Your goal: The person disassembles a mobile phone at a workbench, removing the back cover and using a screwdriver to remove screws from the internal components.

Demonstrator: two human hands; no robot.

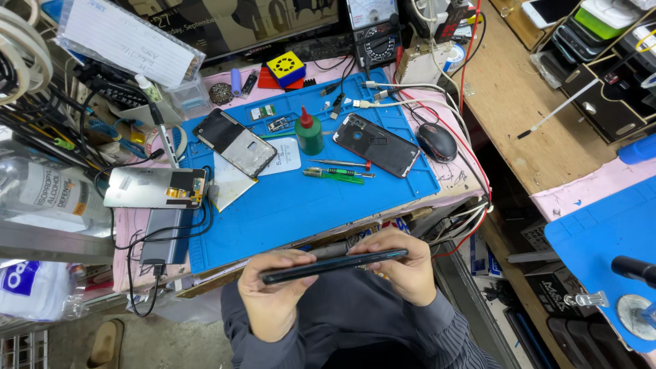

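Observation:
A thin dark phone panel (335,264) is held edge-on in front of the workbench, below the blue mat's front edge. My left hand (273,294) grips its left end with the thumb on top. My right hand (403,270) holds its right end, fingers curled over the upper edge. Both forearms wear dark grey striped sleeves. On the blue work mat (287,212) lie a phone frame (234,141) at the left and a dark phone back (376,144) at the right.
A green bottle with a red cap (309,132), tweezers and a green screwdriver (335,174) lie mid-mat. A silver screen panel (154,188) rests at the left, a black mouse (437,141) at the right. Cables, a multimeter (372,31) and a monitor stand behind. Another blue mat (601,239) is at the right.

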